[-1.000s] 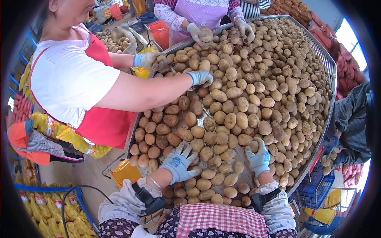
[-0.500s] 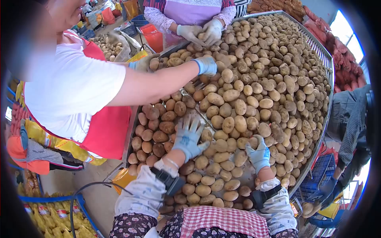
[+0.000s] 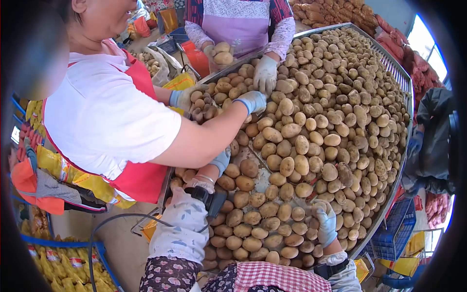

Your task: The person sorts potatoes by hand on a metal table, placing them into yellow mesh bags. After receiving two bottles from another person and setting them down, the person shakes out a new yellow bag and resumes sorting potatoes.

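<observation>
At the right side of the right hand [image 3: 325, 221] are blue crates [image 3: 391, 231], and farther ahead is one person in dark clothes [image 3: 430, 141]. Well beyond this hand, red sacks [image 3: 422, 73] lie piled. Left of the left hand [image 3: 222, 161] are yellow net bags [image 3: 68, 270]; ahead is a red bucket [image 3: 196, 59].

Red/wht checked cloth [image 3: 281, 276], blue crates [image 3: 395, 228], tan potatoes [image 3: 292, 130].

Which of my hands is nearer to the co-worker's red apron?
Your left hand: it is near the red apron, partly hidden by the co-worker's arm. Your right hand is farther away, at the potatoes.
</observation>
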Motion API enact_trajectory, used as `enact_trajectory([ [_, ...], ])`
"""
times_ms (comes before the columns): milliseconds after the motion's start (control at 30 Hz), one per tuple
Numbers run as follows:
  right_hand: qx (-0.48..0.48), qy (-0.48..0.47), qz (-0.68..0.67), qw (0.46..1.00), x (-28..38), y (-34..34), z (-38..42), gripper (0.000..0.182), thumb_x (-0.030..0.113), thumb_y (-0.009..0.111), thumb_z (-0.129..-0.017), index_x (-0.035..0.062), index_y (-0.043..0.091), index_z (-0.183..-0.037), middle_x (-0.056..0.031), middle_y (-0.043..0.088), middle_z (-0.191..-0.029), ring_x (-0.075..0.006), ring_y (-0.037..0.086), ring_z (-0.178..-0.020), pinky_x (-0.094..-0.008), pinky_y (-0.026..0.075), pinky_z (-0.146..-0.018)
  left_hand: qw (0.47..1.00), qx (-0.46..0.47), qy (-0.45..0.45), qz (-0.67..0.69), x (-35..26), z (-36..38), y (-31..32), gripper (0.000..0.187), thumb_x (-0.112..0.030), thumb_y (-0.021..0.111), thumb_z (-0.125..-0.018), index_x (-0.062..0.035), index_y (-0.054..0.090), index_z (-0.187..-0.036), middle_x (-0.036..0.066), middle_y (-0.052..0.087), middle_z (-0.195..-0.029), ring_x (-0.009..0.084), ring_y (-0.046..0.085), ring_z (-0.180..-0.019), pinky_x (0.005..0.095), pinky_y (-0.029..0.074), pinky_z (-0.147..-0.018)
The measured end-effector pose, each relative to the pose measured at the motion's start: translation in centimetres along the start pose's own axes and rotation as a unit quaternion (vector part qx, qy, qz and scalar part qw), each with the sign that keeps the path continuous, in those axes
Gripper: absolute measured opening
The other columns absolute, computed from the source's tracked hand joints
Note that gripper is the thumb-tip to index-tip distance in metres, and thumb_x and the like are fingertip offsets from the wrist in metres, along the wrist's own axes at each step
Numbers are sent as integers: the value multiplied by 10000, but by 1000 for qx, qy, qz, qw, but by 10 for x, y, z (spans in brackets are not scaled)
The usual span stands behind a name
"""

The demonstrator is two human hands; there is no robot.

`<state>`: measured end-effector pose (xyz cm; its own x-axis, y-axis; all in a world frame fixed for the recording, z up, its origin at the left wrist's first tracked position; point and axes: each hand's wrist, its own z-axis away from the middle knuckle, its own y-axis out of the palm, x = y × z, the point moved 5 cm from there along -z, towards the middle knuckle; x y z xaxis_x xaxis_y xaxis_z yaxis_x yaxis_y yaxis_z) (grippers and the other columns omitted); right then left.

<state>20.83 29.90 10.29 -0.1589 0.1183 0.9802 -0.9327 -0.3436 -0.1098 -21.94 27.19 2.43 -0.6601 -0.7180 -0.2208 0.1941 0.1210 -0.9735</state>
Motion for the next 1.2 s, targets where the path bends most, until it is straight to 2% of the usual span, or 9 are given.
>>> enact_trajectory([
  [267, 35, 338, -416, 843, -20, 4, 53, 748, 708, 392, -850, 15, 582, -1058, -179, 641, -902, -301, 618, -732, -411, 528, -634, 984, 19, 161, -69, 4, -19, -29, 633, -483, 589, -812, -88, 514, -1303, 173, 489, -1357, 336, 452, -1252, 411, 333, -1068],
  [400, 81, 282, -431, 853, -39, -9, 54, 785, 717, 369, -852, 17, 570, -1143, -220, 603, -1124, -373, 608, -990, -489, 502, -794, 989, 68, 129, 25, -31, 5, -49, 635, -395, 670, -771, -56, 519, -1287, 204, 508, -1326, 350, 469, -1232, 418, 354, -1048],
  [433, 110, 279, -471, 829, -36, -3, 55, 810, 719, 362, -853, 12, 545, -1203, -234, 574, -1198, -385, 589, -1054, -512, 487, -842, 985, -71, 151, 34, -25, 25, -50, 574, -331, 675, -771, -21, 543, -1236, 224, 557, -1249, 359, 520, -1170, 425, 400, -1001],
  [567, 180, 254, -549, 775, -31, 18, 64, 889, 726, 329, -857, 27, 353, -1406, -260, 400, -1393, -400, 445, -1251, -536, 393, -1008, 860, -138, 406, 276, -94, 171, -89, 309, -204, 637, -840, -2, 622, -1073, 211, 647, -973, 334, 646, -850, 394, 532, -738],
  [667, 130, 273, -525, 796, -27, 34, 73, 836, 700, 329, -864, 56, 401, -1392, -158, 460, -1385, -341, 498, -1203, -457, 415, -976, 771, 101, 550, 305, -139, 247, -69, 601, -291, 627, -829, -18, 455, -1336, 201, 506, -1310, 360, 492, -1181, 431, 352, -1031],
  [800, 161, 231, -584, 761, -38, 22, 92, 850, 710, 361, -853, 58, 365, -1399, -158, 502, -1330, -374, 528, -1144, -488, 450, -929, 892, -6, 448, 57, -96, 236, -53, 677, -378, 594, -814, -64, 409, -1384, 203, 374, -1420, 390, 307, -1329, 527, 186, -1105],
  [867, 104, 164, -444, 875, -34, 11, 100, 832, 700, 373, -854, 57, 391, -1382, -149, 515, -1313, -362, 563, -1073, -471, 486, -834, 894, -25, 445, -43, -52, 233, -25, 721, -418, 582, -809, -131, 355, -1430, 218, 292, -1465, 412, 267, -1345, 533, 126, -1127],
  [967, 141, 177, -615, 755, -23, -7, 116, 668, 594, 485, -867, 112, 460, -1328, -110, 546, -1274, -314, 588, -1036, -459, 508, -845, 926, 1, 377, -15, -39, 222, -14, 737, -406, 577, -819, -144, 310, -1455, 224, 294, -1465, 388, 265, -1358, 513, 139, -1133],
  [1200, 133, 195, -608, 758, -42, -66, 140, 637, 581, 487, -883, 84, 491, -1282, -134, 543, -1267, -323, 565, -1069, -504, 463, -908, 963, -12, 269, -11, -34, 197, 4, 685, -395, 520, -863, -156, 288, -1461, 216, 277, -1479, 395, 274, -1351, 493, 149, -1134],
])
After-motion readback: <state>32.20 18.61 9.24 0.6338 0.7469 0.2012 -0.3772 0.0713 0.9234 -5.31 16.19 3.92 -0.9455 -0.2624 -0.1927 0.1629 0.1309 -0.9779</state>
